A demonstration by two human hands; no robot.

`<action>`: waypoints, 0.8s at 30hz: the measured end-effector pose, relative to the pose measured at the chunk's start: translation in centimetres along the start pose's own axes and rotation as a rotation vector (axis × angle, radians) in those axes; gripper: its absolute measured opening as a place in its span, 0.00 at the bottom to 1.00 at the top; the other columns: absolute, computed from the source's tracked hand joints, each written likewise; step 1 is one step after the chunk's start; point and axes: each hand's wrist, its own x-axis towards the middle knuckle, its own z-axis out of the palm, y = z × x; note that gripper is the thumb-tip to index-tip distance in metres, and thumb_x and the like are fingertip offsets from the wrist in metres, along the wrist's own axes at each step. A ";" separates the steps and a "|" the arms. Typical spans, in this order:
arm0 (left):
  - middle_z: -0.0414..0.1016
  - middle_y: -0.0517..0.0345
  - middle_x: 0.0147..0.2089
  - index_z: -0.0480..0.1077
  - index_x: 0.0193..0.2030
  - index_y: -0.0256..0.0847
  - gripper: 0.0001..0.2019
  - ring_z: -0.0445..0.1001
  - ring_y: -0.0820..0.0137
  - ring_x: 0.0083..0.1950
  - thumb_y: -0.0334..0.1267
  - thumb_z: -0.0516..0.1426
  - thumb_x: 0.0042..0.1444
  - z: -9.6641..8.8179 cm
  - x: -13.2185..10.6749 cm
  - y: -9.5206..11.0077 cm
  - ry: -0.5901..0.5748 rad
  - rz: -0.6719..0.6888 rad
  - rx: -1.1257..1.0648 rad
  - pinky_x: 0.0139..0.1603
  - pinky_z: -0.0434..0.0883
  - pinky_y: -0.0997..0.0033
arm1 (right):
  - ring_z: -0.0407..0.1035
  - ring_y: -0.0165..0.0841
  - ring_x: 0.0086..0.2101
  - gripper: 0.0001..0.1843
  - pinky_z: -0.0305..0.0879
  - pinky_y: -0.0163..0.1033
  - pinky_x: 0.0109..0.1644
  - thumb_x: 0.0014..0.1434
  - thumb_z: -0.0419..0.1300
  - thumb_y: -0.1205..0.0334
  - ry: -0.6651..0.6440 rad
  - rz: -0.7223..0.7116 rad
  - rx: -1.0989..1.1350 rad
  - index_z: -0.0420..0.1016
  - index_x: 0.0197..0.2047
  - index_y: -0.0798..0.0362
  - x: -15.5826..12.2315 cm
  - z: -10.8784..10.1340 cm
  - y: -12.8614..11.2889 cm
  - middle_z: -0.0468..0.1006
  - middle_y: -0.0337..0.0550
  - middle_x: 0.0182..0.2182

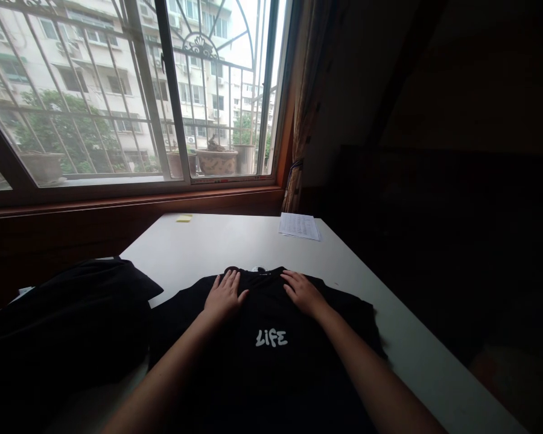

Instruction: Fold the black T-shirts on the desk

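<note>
A black T-shirt with white lettering on it lies spread on the white table, its collar toward the far side. My left hand rests flat on the shirt just left of the collar, fingers stretched out and pointing away from me. On the other side of the collar, my right hand also lies on the cloth with its fingers extended. Neither hand grips the fabric. Behind the collar, by my left fingertips, a small dark round thing shows in part; I cannot make out what it is.
A heap of black cloth covers the left side of the white table. Toward the far edge are a yellow sticky note pad and some printed papers. Beyond stand a barred window and a tied curtain.
</note>
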 end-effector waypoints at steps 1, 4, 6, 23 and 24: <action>0.50 0.48 0.76 0.53 0.75 0.38 0.32 0.44 0.56 0.77 0.54 0.45 0.71 0.1 0.1 -0.3 -0.007 -0.021 0.003 0.75 0.45 0.47 | 0.60 0.41 0.65 0.25 0.54 0.51 0.71 0.69 0.50 0.55 -0.038 0.011 -0.019 0.69 0.65 0.50 0.0 0.0 0.1 0.67 0.47 0.65; 0.44 0.50 0.77 0.50 0.76 0.38 0.34 0.40 0.56 0.78 0.57 0.41 0.71 0.0 0.2 -1.4 -0.023 -0.088 0.020 0.75 0.41 0.45 | 0.51 0.39 0.69 0.30 0.45 0.51 0.74 0.71 0.46 0.49 -0.163 0.044 -0.081 0.60 0.71 0.49 -0.2 -0.4 0.3 0.58 0.44 0.71; 0.41 0.49 0.78 0.48 0.76 0.36 0.35 0.37 0.57 0.78 0.57 0.40 0.71 -0.1 0.2 -1.9 -0.024 -0.137 0.036 0.75 0.40 0.45 | 0.47 0.38 0.71 0.32 0.41 0.52 0.75 0.72 0.44 0.46 -0.210 0.061 -0.100 0.55 0.73 0.48 -0.3 -0.7 0.2 0.53 0.41 0.73; 0.35 0.49 0.79 0.43 0.77 0.33 0.37 0.34 0.56 0.79 0.56 0.37 0.70 -1.1 -1.0 -5.1 -0.074 -0.360 0.075 0.74 0.39 0.42 | 0.50 0.41 0.70 0.31 0.45 0.53 0.73 0.71 0.44 0.47 -0.118 0.226 -0.218 0.63 0.70 0.51 -2.9 -1.7 3.4 0.59 0.46 0.71; 0.35 0.49 0.79 0.43 0.77 0.33 0.37 0.34 0.57 0.79 0.56 0.37 0.70 -1.1 -1.1 -5.0 -0.077 -0.359 0.077 0.74 0.39 0.42 | 0.50 0.41 0.70 0.30 0.46 0.54 0.73 0.71 0.44 0.46 -0.122 0.241 -0.217 0.63 0.70 0.49 -3.2 -2.1 4.1 0.59 0.45 0.71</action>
